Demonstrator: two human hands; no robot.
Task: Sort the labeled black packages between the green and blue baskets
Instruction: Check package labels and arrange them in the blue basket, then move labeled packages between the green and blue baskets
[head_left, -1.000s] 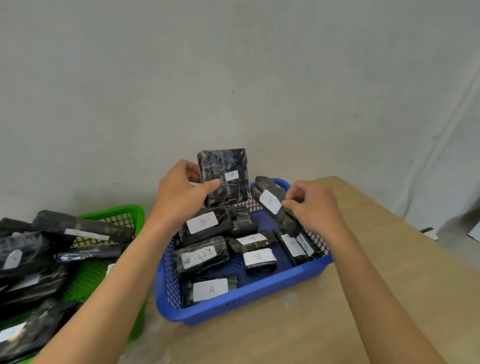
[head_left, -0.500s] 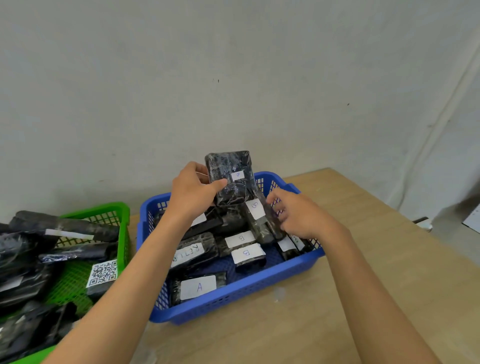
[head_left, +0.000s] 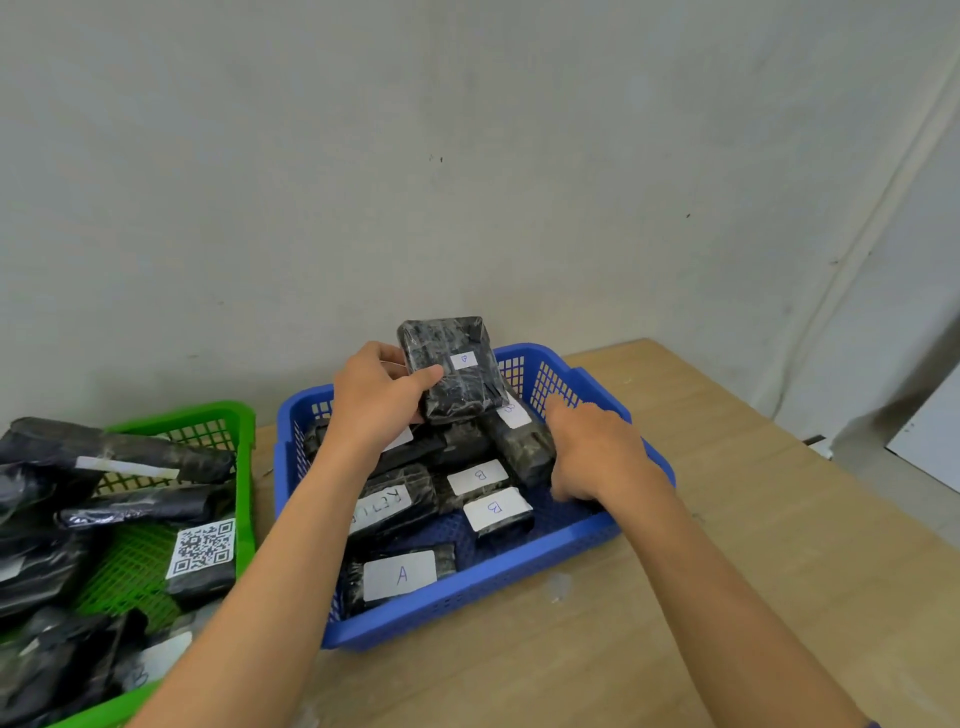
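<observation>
My left hand (head_left: 379, 397) grips a black package (head_left: 452, 371) with a small white label and holds it upright over the back of the blue basket (head_left: 467, 597). My right hand (head_left: 592, 452) reaches down into the basket's right side. It lies against a long black package (head_left: 522, 441) that leans there, and its palm is hidden. Several labelled packages lie in the basket: one marked A (head_left: 400, 574), two marked B (head_left: 478, 475) (head_left: 496, 509), and one with longer writing (head_left: 384, 506). At the left, the green basket (head_left: 244, 467) holds several black packages.
Both baskets stand on a light wooden table (head_left: 727, 519) pushed against a grey wall. In the green basket one package shows a QR-code label (head_left: 202, 548). The table's right edge runs diagonally at the far right, with floor beyond it.
My right hand has lowered the long package into the blue basket and sunk toward the basket's right side. My left hand keeps the upright package. The view has shifted so the baskets sit further right.
</observation>
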